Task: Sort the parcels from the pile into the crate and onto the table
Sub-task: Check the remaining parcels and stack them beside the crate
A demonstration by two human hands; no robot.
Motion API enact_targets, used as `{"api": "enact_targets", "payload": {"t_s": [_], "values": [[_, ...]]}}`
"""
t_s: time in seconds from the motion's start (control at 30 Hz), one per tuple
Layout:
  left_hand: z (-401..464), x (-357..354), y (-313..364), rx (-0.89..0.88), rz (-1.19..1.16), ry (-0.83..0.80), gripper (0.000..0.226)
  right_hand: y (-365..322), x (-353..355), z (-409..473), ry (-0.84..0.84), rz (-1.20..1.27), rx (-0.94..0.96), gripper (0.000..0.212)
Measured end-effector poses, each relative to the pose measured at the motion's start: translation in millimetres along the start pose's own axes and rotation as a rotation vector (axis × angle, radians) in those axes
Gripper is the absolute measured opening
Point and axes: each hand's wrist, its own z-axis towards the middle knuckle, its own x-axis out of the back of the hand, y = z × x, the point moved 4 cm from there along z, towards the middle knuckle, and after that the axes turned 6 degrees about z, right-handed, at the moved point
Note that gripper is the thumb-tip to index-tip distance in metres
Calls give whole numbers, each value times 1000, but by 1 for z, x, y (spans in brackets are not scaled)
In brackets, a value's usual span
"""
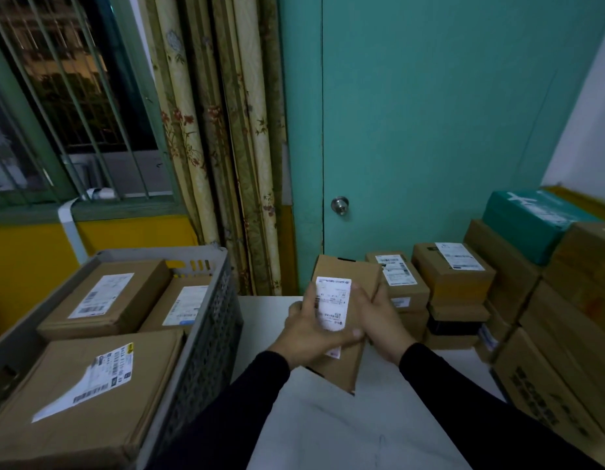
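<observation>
A small brown cardboard parcel (pixel 348 276) with a white shipping label is held up above the white table (pixel 345 429), in the centre of the head view. My left hand (pixel 311 329) grips its left side, thumb across the label. My right hand (pixel 382 320) grips its right side. The grey plastic crate (pixel 206 320) stands at the left and holds three labelled brown parcels (pixel 104 300). The parcel pile (pixel 453 273) is stacked on the right of the table, with a teal box (pixel 528 222) on top.
A teal door with a round knob (pixel 340 205) is straight ahead behind the table. Floral curtains (pixel 226 147) and a barred window lie to the left. Large printed cartons (pixel 558 378) line the right edge.
</observation>
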Motion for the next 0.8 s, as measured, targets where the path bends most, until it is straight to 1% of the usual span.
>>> {"api": "enact_targets", "payload": {"t_s": [0.03, 0.1, 0.17, 0.2, 0.23, 0.3, 0.33, 0.43, 0.5, 0.53, 0.7, 0.8], "values": [[-1, -2, 0, 30, 15, -20, 141, 0, -4, -1, -21, 7, -28, 27], [-3, -5, -1, 72, 5, -77, 149, 0, -11, -3, -116, 78, -96, 35], [-3, -3, -3, 109, -80, -111, 152, -1, -15, -3, -226, 125, -149, 39], [-5, -2, -4, 119, -159, -131, 149, -1, -14, -2, -270, 113, -158, 39], [-7, -1, -3, 123, -257, -165, 137, 0, -12, -1, -300, 92, -156, 41], [-11, -1, 2, 85, -390, -244, 89, 2, -5, 3, -342, 74, -148, 56], [-14, 0, 7, 78, -429, -275, 79, 5, -2, 5, -358, 88, -161, 64], [-15, -2, 12, 62, -458, -297, 93, 14, 0, 5, -403, 167, -202, 80], [-17, -4, 14, 66, -471, -305, 89, 17, -3, 5, -420, 193, -216, 99], [-17, -4, 15, 62, -469, -307, 87, 18, -5, 5, -419, 192, -218, 104], [-22, -5, 18, 41, -396, -280, 69, 23, -5, 5, -350, 175, -180, 99], [-23, -7, 20, 42, -390, -282, 71, 24, -5, 3, -334, 184, -178, 95]]}}
